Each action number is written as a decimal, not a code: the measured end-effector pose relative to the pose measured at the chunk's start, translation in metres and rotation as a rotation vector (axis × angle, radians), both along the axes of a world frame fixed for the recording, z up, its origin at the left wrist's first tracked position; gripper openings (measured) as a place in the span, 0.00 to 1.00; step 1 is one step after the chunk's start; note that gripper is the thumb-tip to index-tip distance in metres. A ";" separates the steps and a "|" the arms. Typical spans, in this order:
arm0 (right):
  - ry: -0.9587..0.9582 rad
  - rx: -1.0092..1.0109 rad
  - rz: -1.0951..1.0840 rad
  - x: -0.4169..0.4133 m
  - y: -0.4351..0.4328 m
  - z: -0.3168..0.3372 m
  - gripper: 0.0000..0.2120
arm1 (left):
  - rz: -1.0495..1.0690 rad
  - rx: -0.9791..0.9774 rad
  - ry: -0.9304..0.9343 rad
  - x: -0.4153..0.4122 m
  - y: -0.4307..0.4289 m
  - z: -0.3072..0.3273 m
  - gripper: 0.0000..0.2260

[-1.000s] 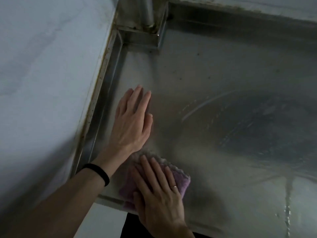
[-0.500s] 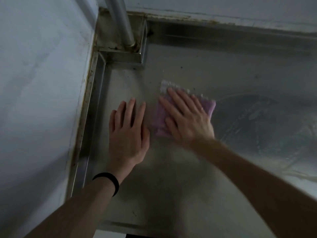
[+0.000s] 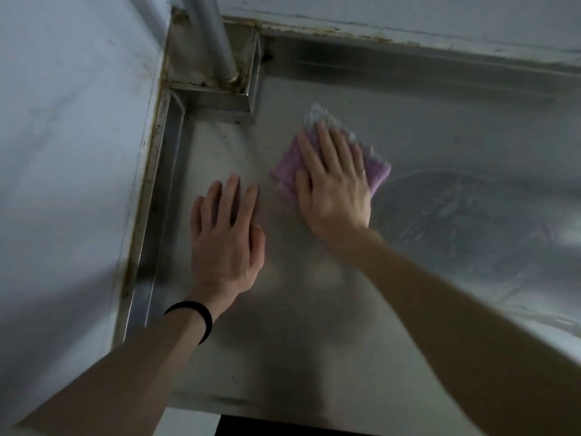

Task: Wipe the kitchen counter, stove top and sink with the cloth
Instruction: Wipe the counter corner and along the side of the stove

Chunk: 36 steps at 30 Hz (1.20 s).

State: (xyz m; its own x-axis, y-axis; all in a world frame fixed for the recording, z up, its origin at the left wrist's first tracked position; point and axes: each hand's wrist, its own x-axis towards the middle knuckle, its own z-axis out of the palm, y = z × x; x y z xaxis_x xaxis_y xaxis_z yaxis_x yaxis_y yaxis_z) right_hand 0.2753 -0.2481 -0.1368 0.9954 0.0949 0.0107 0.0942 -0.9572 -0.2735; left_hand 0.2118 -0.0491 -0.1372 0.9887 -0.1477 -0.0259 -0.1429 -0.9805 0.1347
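A folded purple cloth [image 3: 287,166] with a pale fringed edge lies flat on the stainless steel counter [image 3: 298,341]. My right hand [image 3: 334,187] presses down on it with straight, spread fingers, covering most of it. To its left my left hand [image 3: 228,237] rests palm down on the bare steel, fingers straight, with a black band on the wrist. Both hands are near the back left corner of the counter. Wet wipe streaks show on the steel to the right.
A grey pipe [image 3: 210,36] rises from a raised steel box [image 3: 220,99] in the back left corner. Pale walls [image 3: 69,152] close off the left and the back, with a rusty seam along the counter's raised lip. The counter's front edge runs along the bottom.
My right hand has pushed the cloth from the front edge up toward the back of the counter, then slightly right. My left hand has stayed flat in place.
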 end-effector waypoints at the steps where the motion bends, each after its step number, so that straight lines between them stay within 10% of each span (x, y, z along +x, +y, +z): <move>1: -0.010 0.017 -0.003 -0.033 0.006 0.002 0.26 | 0.004 -0.002 0.011 0.000 0.000 0.001 0.29; 9: 0.157 0.040 -0.100 -0.279 0.041 0.004 0.29 | -0.002 -0.015 -0.003 0.001 0.000 -0.001 0.29; 26: 0.007 -0.048 -0.151 0.078 -0.087 -0.006 0.29 | 0.015 -0.051 -0.046 0.001 -0.001 -0.006 0.29; 36: 0.021 -0.032 -0.193 -0.099 -0.025 0.001 0.28 | 0.022 -0.018 0.002 0.001 -0.001 -0.003 0.29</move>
